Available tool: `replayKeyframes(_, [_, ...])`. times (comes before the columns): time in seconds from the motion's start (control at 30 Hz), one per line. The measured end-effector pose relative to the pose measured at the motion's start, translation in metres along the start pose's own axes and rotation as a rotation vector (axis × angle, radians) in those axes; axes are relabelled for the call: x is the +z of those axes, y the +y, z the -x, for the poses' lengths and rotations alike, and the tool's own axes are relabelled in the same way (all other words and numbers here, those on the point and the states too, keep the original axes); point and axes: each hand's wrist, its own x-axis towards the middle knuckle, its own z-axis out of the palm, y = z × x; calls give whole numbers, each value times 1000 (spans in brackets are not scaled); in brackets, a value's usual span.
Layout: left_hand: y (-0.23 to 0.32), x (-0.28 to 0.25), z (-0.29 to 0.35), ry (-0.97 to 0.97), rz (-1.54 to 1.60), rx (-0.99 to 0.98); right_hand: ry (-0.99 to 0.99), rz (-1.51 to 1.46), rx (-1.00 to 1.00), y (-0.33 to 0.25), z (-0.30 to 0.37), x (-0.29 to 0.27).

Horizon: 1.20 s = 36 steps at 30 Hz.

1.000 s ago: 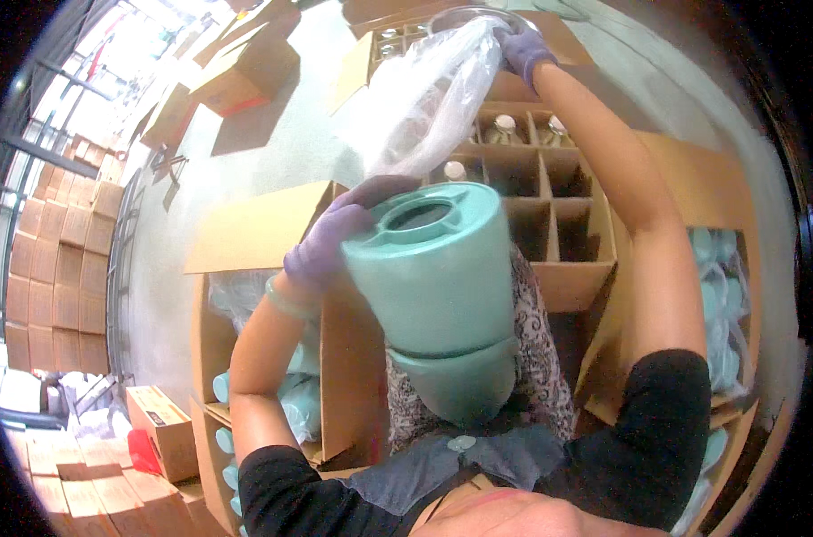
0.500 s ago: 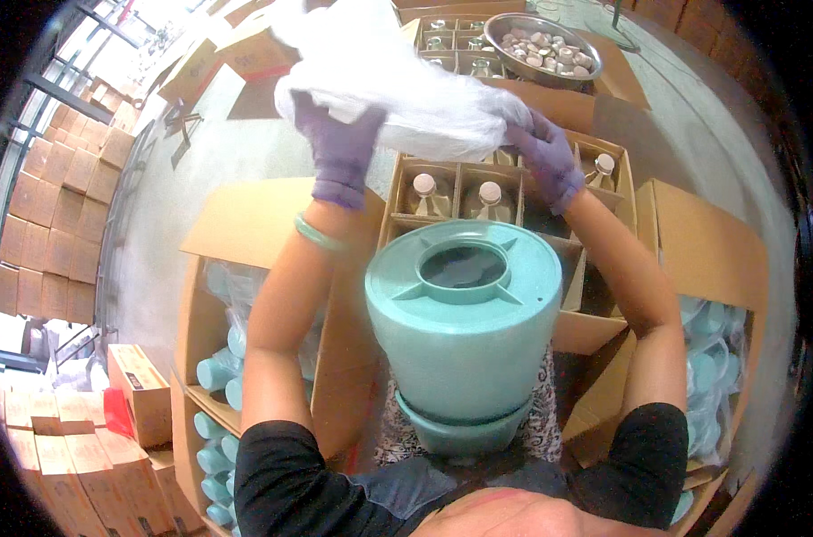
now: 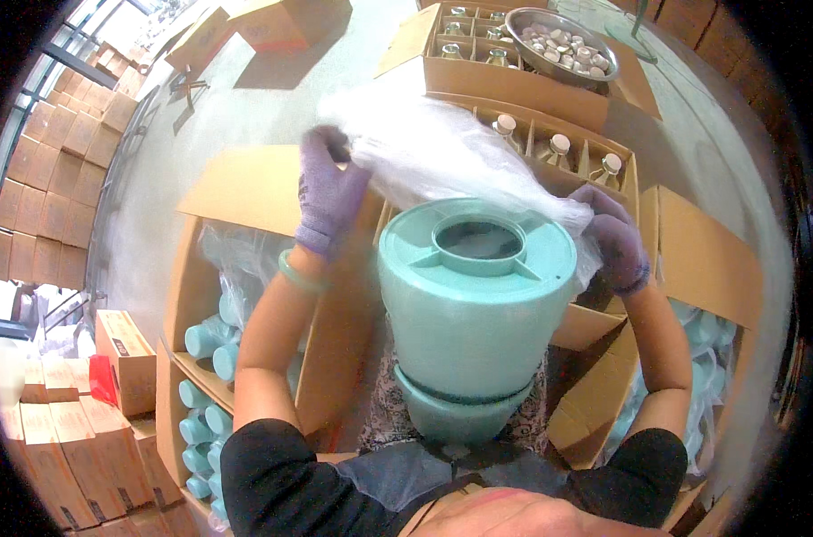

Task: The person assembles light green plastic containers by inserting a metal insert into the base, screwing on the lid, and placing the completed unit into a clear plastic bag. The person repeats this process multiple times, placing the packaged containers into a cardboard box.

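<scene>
Plastic film (image 3: 442, 157), clear and crumpled, hides most of what lies behind it and blurs into glare, so its far edge is hard to trace. Both gloved hands grip it: the left hand (image 3: 328, 192) has its fingers closed on the film's left end, and the right hand (image 3: 617, 242) has its fingers curled around the film's right end, just beside the rim of the teal container (image 3: 474, 304). That container sits directly below the film, between the two hands, stacked in a second one whose lower part is cut off by the person's lap. Beyond the fingertips stands a divided carton (image 3: 559, 152) showing three capped bottles; farther off, a metal bowl (image 3: 572, 40) of caps rests on another carton. Grey concrete floor (image 3: 201, 143) spreads left of the left hand, with stacked boxes along its edge.
</scene>
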Motion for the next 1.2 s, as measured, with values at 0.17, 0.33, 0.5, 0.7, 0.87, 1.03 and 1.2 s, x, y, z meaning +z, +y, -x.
replayKeyframes(0.17, [28,4,-7,-135,254,113,68,-390,262,11,-8,-2])
replayKeyframes(0.33, [12,14,-10,-311,-402,99,268,-85,339,32,-32,-2])
replayKeyframes(0.5, [69,-29,31,-381,-13,-107,254,185,3,-46,11,27])
replayKeyframes(0.7, [76,-106,121,-377,-87,771,-486,547,-896,-73,82,40])
replayKeyframes(0.87, [46,-89,197,-131,-303,1018,-704,647,-722,21,162,78])
replayKeyframes(1.03, [-32,-94,301,-738,-208,509,-509,770,-652,63,193,107])
replayKeyframes(1.2, [-19,-80,360,-659,79,304,-84,512,-525,71,204,152])
